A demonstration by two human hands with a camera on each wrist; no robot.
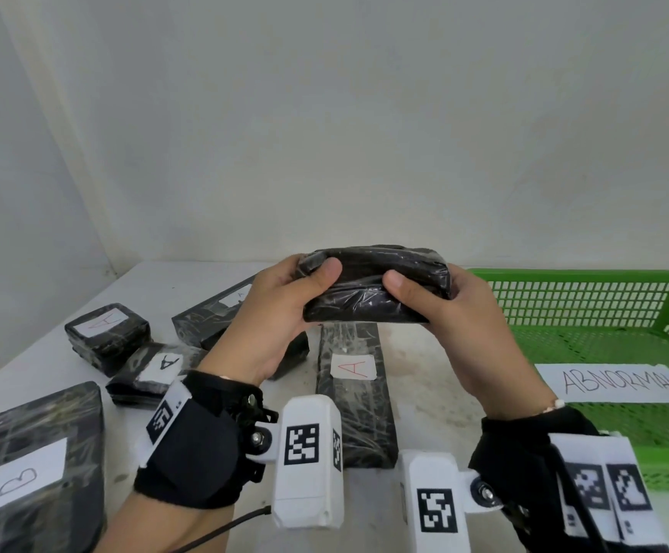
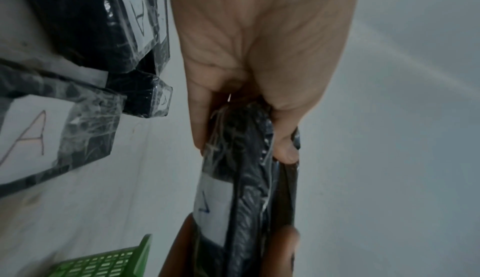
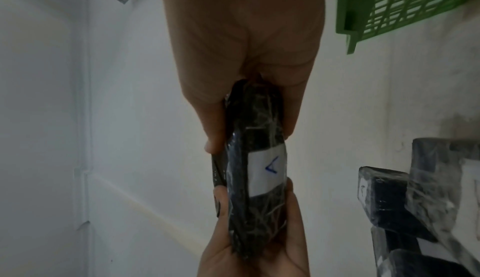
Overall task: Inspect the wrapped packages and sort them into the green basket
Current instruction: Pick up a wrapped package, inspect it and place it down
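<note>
Both hands hold one black plastic-wrapped package [image 1: 368, 289] up above the table, between them. My left hand [image 1: 285, 309] grips its left end, thumb on the near face. My right hand [image 1: 452, 309] grips the right end the same way. In the wrist views the package [image 2: 241, 178] [image 3: 254, 178] shows a white label [image 3: 267, 170] with a blue letter on its far side. The green basket [image 1: 588, 333] stands at the right, holding only a paper sheet marked ABNORMAL [image 1: 620, 383].
Several more wrapped black packages lie on the white table: a long one labelled A [image 1: 354, 393] under my hands, smaller A ones [image 1: 105, 333] at the left, and a large flat one labelled B [image 1: 33, 464] at the near left. A white wall stands behind.
</note>
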